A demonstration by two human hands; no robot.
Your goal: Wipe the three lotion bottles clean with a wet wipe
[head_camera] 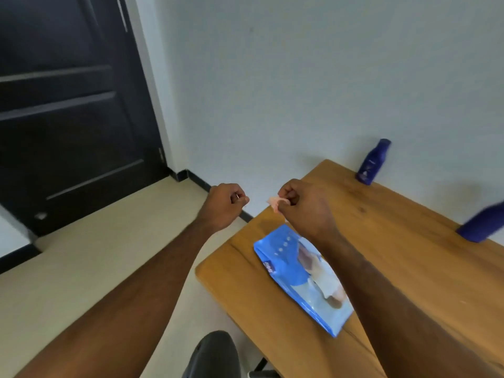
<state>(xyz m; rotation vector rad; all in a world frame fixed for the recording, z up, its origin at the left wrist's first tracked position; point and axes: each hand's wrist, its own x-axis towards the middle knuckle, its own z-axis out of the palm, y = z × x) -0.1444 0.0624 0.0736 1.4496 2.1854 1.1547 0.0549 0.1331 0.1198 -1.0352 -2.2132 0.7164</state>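
Observation:
A dark blue lotion bottle (372, 162) stands upright at the table's far edge by the wall. A second dark blue bottle (482, 225), blurred and cut off by the frame, is at the right edge. A blue wet wipe pack (302, 279) lies flat on the wooden table (395, 241). My right hand (302, 211) is raised above the pack's far end and pinches a small pale pink scrap (276, 204) between thumb and fingers. My left hand (226, 205) hovers beside it over the floor, fingers curled into a fist with nothing visible in it.
A dark door (68, 118) fills the left. Beige floor (95, 268) lies beside the table's left edge. A dark chair part (215, 356) shows at the bottom, close to the table's near corner. A white wall backs the table.

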